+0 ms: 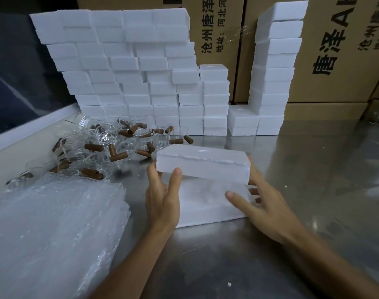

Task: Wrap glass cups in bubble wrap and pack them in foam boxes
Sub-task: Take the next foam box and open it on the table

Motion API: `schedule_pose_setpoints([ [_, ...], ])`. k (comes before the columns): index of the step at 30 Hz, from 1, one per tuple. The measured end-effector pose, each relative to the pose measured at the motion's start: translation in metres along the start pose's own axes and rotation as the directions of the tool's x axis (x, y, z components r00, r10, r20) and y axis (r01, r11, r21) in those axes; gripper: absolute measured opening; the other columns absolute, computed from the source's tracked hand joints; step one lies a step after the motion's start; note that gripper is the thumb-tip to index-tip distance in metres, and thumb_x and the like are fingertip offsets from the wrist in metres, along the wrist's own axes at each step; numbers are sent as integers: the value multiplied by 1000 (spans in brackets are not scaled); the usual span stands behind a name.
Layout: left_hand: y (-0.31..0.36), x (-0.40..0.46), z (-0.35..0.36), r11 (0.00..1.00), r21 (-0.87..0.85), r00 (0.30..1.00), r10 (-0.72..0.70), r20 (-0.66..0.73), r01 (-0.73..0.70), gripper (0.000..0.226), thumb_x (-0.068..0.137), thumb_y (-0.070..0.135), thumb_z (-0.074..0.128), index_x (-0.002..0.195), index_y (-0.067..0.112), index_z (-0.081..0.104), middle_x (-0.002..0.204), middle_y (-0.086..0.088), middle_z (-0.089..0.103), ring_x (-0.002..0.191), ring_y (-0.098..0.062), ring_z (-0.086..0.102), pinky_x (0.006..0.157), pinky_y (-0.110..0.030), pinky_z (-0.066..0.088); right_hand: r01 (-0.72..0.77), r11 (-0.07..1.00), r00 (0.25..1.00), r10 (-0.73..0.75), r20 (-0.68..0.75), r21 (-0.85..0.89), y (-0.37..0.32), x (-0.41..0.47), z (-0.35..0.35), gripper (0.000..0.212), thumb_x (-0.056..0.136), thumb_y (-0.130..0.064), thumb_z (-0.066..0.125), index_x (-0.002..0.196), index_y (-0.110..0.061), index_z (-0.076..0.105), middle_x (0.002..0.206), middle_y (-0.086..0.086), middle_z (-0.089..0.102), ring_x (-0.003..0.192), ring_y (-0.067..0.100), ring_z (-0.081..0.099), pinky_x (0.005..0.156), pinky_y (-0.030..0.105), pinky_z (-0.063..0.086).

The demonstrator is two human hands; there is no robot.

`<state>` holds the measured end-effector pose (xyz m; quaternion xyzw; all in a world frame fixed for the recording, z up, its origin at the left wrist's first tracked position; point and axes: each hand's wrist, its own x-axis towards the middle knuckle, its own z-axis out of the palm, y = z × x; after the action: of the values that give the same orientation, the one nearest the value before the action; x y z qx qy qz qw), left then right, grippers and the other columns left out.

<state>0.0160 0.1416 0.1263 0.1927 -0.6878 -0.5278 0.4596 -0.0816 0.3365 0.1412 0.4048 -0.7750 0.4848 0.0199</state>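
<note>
My left hand [162, 197] grips the left end of the upper foam piece [203, 167], thumb on its front face and fingers behind. That piece is raised and tilted over the lower foam piece [205, 203], which lies flat on the steel table [303, 169]. My right hand [266, 203] holds the lower piece's right end, with the thumb on its top and the fingers curled at its side. Clear glass cups [106, 134] with brown handles lie heaped at the left rear. A stack of bubble wrap sheets [52, 223] sits at the near left.
A wall of stacked white foam boxes [130, 67] lines the back, with a taller column [275, 61] to the right. Printed cardboard cartons [335, 50] stand behind them. A white ledge [22, 134] and a dark panel border the table's left side.
</note>
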Motion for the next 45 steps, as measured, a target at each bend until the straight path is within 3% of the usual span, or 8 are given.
schedule_pose_setpoints([
  [4, 0, 3, -3, 996, -66, 994, -54, 90, 61, 69, 82, 71, 42, 139, 32, 46, 131, 11, 62, 122, -14, 58, 104, -54, 44, -123, 992, 992, 123, 27, 6, -6, 12, -8, 77, 75, -92, 31, 144, -71, 4, 113, -30, 63, 100, -7, 59, 77, 16, 41],
  [8, 2, 8, -4, 989, -66, 985, -121, 121, 129, 70, 81, 75, 39, 140, 40, 49, 135, 14, 61, 128, -13, 54, 111, -50, 40, -158, 987, 984, 159, 86, -9, -8, 25, -14, 77, 69, -98, 19, 140, -74, 4, 132, -19, 55, 102, 6, 59, 95, 36, 49],
  [11, 1, 10, -4, 975, -22, 973, -217, 79, 219, 87, 76, 85, 33, 137, 28, 58, 136, 7, 62, 128, -14, 54, 111, -47, 41, -196, 981, 979, 196, 46, -5, -2, 33, -14, 47, 80, -91, 11, 125, -84, 21, 104, -24, 59, 105, 20, 58, 103, 55, 46],
  [18, 3, 9, -3, 981, 22, 982, -191, 9, 191, 15, 98, 45, 52, 109, 52, 61, 117, 26, 64, 119, -2, 58, 102, -30, 46, -255, 962, 967, 254, -27, -95, 11, 48, -5, 34, 102, -49, 30, 131, -59, 44, 97, -21, 58, 95, 16, 55, 99, 47, 47],
  [24, -1, 11, -3, 969, 10, 966, -249, 68, 249, 50, 98, 7, 53, 108, 55, 61, 135, -2, 62, 101, -11, 66, 77, -19, 52, -297, 948, 955, 296, -23, -115, 23, 48, 6, 42, 102, -31, 41, 137, -53, 48, 72, -8, 62, 70, 13, 58, 71, 33, 46],
  [29, -2, 14, -4, 954, 70, 953, -296, 73, 291, 23, 95, 22, 60, 87, 42, 68, 109, 21, 67, 81, 21, 56, 57, 0, 40, -366, 928, 925, 354, -140, -70, 27, 46, 11, 22, 95, -32, 47, 106, -33, 67, 78, -7, 68, 84, 20, 65, 72, 34, 49],
  [36, -6, 24, -11, 916, 258, 943, -330, 49, 307, 6, 87, 32, 72, 93, 29, 72, 104, 15, 68, 98, -8, 61, 83, -28, 51, -414, 902, 909, 401, -115, -123, 23, 49, 21, 39, 79, -64, 51, 86, -28, 62, 73, -6, 62, 74, 17, 60, 65, 32, 42],
  [45, -4, 29, -23, 902, 241, 929, -371, 8, 358, 28, 70, 43, 86, 87, 33, 65, 100, 18, 60, 85, -3, 59, 57, -20, 40, -442, 872, 896, 415, -160, -212, 20, 59, 32, 44, 78, -48, 53, 54, -15, 35, 40, -9, 37, 50, 17, 40, 51, 28, 31],
])
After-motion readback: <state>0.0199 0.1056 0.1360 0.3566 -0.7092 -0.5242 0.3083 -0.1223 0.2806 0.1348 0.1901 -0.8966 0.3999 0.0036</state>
